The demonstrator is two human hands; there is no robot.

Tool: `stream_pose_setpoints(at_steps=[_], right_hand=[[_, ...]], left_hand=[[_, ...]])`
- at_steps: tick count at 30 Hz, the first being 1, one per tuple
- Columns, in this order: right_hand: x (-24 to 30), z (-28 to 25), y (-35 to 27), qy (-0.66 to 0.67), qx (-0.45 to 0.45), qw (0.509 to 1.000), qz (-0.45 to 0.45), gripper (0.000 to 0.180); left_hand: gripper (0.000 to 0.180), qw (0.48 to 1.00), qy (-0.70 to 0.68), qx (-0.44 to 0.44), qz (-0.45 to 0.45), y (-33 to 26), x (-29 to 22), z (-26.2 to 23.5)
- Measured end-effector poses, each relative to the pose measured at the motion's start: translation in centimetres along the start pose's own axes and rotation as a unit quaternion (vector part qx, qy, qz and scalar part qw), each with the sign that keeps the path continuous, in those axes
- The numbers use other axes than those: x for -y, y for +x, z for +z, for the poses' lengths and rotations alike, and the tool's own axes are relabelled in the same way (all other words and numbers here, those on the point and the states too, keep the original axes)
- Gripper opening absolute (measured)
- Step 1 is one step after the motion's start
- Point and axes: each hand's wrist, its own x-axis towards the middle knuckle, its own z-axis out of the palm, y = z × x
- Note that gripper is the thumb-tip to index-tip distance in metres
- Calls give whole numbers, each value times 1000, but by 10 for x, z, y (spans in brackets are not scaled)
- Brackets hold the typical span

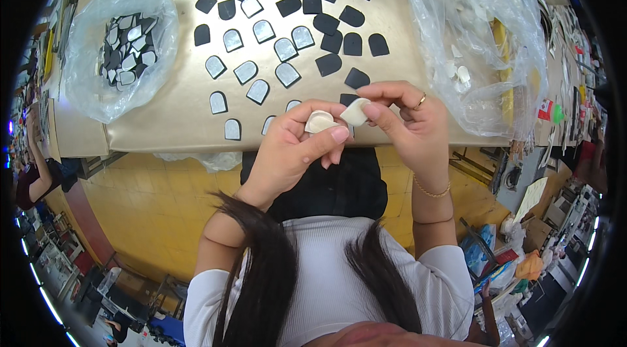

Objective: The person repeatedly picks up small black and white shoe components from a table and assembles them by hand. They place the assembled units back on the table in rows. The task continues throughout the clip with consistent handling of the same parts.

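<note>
Near the table's front edge, my left hand [287, 144] is closed round a few cream-coloured rounded pieces [319, 122], its thumb pressing on them. Just to the right, my right hand [408, 118] pinches one cream piece [355, 112] between thumb and fingers, close beside the left hand's pieces. Beyond my hands lie many small flat pieces with one rounded end. Some are plain black pieces [353, 44], mostly to the right and far side. Others are black-edged pieces with a silvery grey face up [263, 31], mostly left of middle. My fingers partly cover several of them.
A clear plastic bag [160, 17] at the left holds a heap of black and grey pieces [130, 49]. At the right lies another clear bag [480, 102] with a few whitish pieces [462, 74]. The table [176, 128] has a tan cover. Another person's arm [40, 174] shows at far left.
</note>
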Motion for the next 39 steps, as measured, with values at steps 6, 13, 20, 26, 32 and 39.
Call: stream_pose_setpoints(at_steps=[6, 13, 20, 26, 32, 39], right_hand=[[0, 0, -6, 47, -20, 998, 27, 16], [-11, -3, -6, 65, 29, 996, -45, 10], [-15, 7, -10, 78, 6, 996, -33, 9], [-10, 6, -11, 28, -10, 998, -49, 8], [-9, 11, -10, -58, -41, 988, -135, 9], [-7, 9, -14, -114, -56, 987, -100, 6]], left_hand=[[19, 999, -30, -22, 6, 3, 4, -3], [21, 992, -126, 19, -14, 6, 3, -6], [21, 992, -124, 28, -2, 6, 6, -2], [20, 999, -35, -23, 33, 5, 9, 2], [17, 998, -7, -40, 52, 3, 11, 4], [21, 999, 18, -35, 35, 4, 11, 2]])
